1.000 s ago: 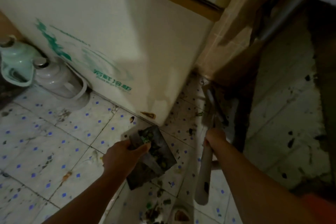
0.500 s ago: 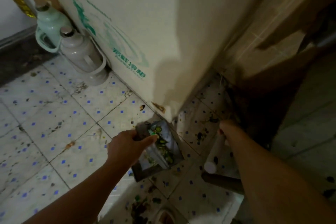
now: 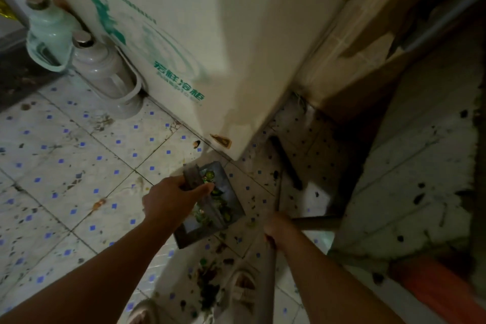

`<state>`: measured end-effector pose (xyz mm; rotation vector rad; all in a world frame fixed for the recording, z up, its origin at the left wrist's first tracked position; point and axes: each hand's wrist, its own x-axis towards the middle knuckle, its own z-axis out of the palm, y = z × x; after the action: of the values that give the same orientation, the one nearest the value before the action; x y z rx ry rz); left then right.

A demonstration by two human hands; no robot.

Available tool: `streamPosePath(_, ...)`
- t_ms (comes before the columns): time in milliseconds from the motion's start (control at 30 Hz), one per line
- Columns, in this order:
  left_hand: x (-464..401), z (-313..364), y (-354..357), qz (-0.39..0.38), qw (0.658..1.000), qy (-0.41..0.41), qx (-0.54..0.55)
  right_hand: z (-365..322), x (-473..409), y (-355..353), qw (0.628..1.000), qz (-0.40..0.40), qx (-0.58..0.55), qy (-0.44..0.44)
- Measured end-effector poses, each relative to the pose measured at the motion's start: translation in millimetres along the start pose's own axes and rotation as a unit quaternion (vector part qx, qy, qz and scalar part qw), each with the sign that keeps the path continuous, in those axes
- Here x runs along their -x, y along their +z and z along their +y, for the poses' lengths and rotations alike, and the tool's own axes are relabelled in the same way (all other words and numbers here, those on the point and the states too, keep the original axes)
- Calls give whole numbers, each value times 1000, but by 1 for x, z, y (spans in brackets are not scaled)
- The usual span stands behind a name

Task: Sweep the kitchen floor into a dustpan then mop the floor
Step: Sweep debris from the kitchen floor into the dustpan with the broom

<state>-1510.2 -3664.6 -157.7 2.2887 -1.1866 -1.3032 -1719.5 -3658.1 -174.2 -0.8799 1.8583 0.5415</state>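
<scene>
Left hand (image 3: 173,198) is gripping the handle of the dustpan (image 3: 210,202), fingers curled round it, pan loaded with green scraps just off the freezer (image 3: 210,42) corner. Right hand (image 3: 276,229) is wrapping the broom handle (image 3: 268,279). Risk: the pan looks to be tilting, so scraps could be sliding back onto the floor (image 3: 79,166). More litter (image 3: 207,281) is lying by the shoe (image 3: 242,287) and could get trodden about.

The white freezer (image 3: 210,34) bears green Chinese lettering — the last characters read "冷柜".
</scene>
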Motion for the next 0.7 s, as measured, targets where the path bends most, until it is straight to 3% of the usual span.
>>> streamPosePath(233, 26, -27, -44, -5, 999, 36, -34, -2, 84, 73, 999, -11, 49, -4)
streamPosePath(367, 35, -26, -61, -7, 997, 56, -46, -6, 107, 70, 999, -5, -30, 19)
streamPosePath(500, 37, -22, -63, -39, 997, 54, -29, -8, 119, 54, 999, 33, 3, -27)
streamPosePath(567, 35, -16, -59, -48, 997, 51, -26, -6, 115, 40, 997, 56, -45, -39)
streamPosePath(633, 29, -12, -50, -51, 997, 49, -26, 2, 94, 25, 976, 77, -203, -27)
streamPosePath(700, 24, -9, -41, -49, 997, 50, -25, 13, 74, 9, 968, 109, -222, -34)
